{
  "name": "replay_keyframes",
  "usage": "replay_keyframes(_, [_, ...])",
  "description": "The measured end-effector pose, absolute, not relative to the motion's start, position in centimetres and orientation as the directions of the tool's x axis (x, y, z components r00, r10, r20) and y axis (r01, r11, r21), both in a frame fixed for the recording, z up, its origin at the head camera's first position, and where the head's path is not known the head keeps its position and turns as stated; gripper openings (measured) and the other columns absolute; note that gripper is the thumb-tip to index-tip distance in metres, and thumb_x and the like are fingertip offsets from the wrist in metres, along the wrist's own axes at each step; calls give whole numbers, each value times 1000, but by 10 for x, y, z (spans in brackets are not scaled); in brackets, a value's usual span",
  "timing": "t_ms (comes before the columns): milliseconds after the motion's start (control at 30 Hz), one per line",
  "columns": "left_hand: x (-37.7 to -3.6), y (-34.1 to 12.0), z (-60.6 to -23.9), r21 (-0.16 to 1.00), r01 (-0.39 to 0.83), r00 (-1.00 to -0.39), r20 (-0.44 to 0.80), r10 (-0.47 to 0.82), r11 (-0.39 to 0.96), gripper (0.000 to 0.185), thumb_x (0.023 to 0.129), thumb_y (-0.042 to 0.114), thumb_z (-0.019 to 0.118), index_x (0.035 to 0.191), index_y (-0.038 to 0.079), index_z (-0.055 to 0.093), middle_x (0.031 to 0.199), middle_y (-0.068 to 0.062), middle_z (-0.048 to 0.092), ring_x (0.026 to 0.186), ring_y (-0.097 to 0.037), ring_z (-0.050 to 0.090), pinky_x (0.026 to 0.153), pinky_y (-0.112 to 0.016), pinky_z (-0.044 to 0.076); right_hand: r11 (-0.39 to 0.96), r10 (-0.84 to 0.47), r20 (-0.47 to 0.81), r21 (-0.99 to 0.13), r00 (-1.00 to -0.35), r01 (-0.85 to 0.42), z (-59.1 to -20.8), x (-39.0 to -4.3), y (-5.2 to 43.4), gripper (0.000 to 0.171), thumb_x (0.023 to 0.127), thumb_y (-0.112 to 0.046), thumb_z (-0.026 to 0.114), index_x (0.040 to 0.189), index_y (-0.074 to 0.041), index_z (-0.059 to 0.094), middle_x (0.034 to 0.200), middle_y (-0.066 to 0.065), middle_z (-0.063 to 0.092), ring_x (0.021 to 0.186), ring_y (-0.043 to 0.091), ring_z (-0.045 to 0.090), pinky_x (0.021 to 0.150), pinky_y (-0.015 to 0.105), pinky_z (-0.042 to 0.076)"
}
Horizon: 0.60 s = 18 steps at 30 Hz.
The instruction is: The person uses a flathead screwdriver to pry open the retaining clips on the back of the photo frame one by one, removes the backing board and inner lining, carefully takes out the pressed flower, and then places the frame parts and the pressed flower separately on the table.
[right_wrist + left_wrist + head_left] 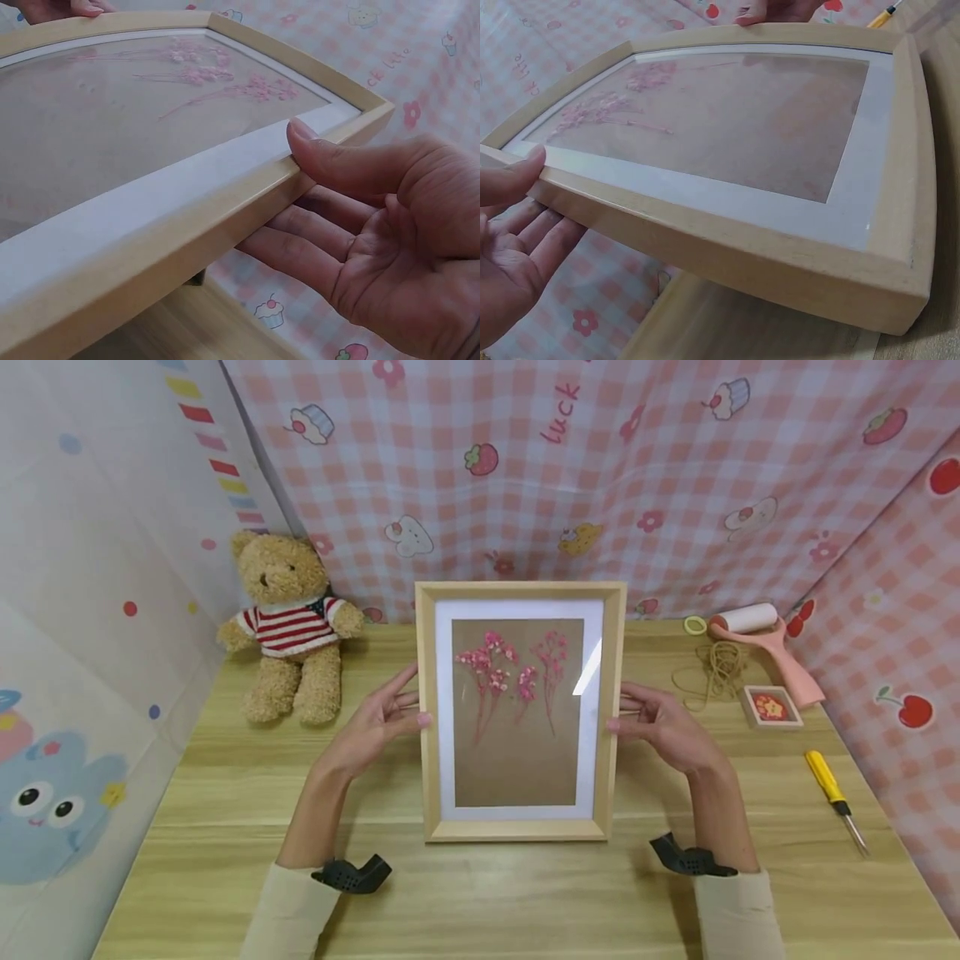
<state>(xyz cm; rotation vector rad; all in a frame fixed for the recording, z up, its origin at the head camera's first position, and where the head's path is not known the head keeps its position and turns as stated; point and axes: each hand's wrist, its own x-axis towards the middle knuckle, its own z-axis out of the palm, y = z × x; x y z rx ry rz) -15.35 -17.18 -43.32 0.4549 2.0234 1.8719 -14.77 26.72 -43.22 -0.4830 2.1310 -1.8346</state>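
Your left hand [375,722] and right hand [663,727] hold pressed-flower picture frame [521,827] by side edges, thumbs in front, fingers straight behind, upright on table [225,827].

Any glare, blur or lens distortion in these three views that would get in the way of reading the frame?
Head view: sharp and evenly lit, with one white glare streak on the glass of the picture frame, right of the pressed flowers. Left wrist view: wide-angle bending of the frame's edges, flowers washed out. Right wrist view: the same bowing, near edge soft; the right hand is sharp.
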Motion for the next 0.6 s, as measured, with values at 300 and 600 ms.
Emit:
replay_keyframes(300, [-147,-169,-426,995,73,-899,36,437,70,85,107,-5,61,175,2,12,173,-32,33,148,-55,51,114,-32,54,106,-388,88,-984,-917,-140,-424,-140,266,60,98,14,68,152,25,43,121,-19,79,108,3,77,88,23,65])
replay_keyframes(600, [-142,-164,-417,983,181,-885,170,432,-17,85,103,-19,55,173,-5,8,179,-31,16,145,-58,47,109,-25,56,16,-350,237,-966,-906,-259,-418,-135,266,62,96,21,66,147,-14,71,120,-10,82,108,7,79,90,22,64])
